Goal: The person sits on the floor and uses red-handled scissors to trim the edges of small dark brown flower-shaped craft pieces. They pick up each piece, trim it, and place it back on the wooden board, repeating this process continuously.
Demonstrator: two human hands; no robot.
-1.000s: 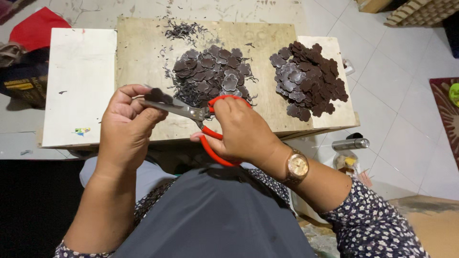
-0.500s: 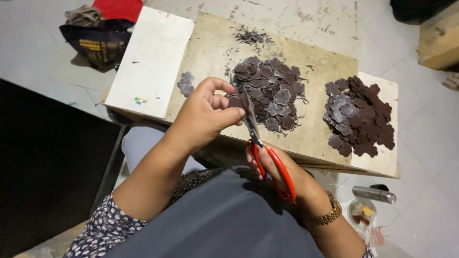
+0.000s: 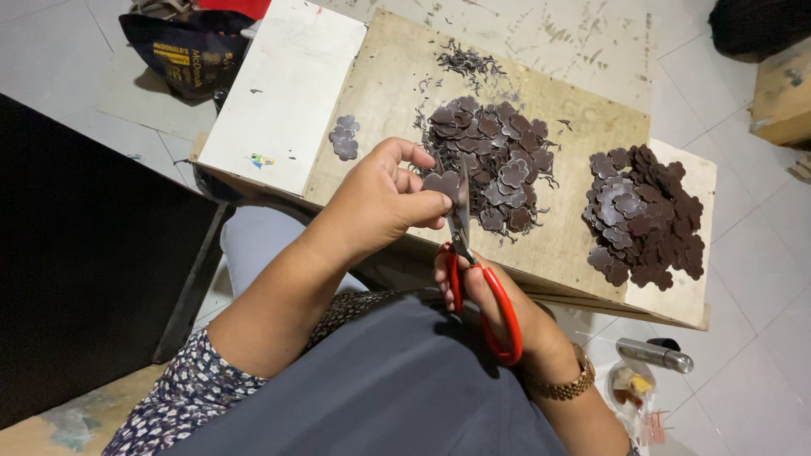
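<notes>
Head view, the only view. Left hand (image 3: 380,207) pinches one dark brown flower-shaped piece (image 3: 441,184) between thumb and fingers, held up just above the near edge of the tabletop (image 3: 591,245). Right hand (image 3: 498,308) is closed through the red loops of a pair of scissors (image 3: 473,270); the blades point away from the body and meet the held piece at its right edge. Whether the blades are parted or shut I cannot tell at this angle.

Progress, judged from how things lie: trimming looks partway through. Middle pile (image 3: 494,160) of flower pieces lies loose and ragged, with thin dark curls among it. Right pile (image 3: 646,215) is of like size and looks tidier. Which pile is trimmed stock and which is untrimmed I cannot say for certain. A scatter of fine offcuts (image 3: 469,61) sits at the far edge of the plywood, so a fair amount of cutting appears done; both piles are large, so plenty may remain.

Counts:
- scissors: one
- piece in hand: one
- large piles: two, each too many overlapping pieces to count
- small cluster (image 3: 344,138) left of the middle pile: about three pieces
- white board (image 3: 283,93) at left: one
- metal cylinder (image 3: 655,355) on the floor, near right: one
</notes>
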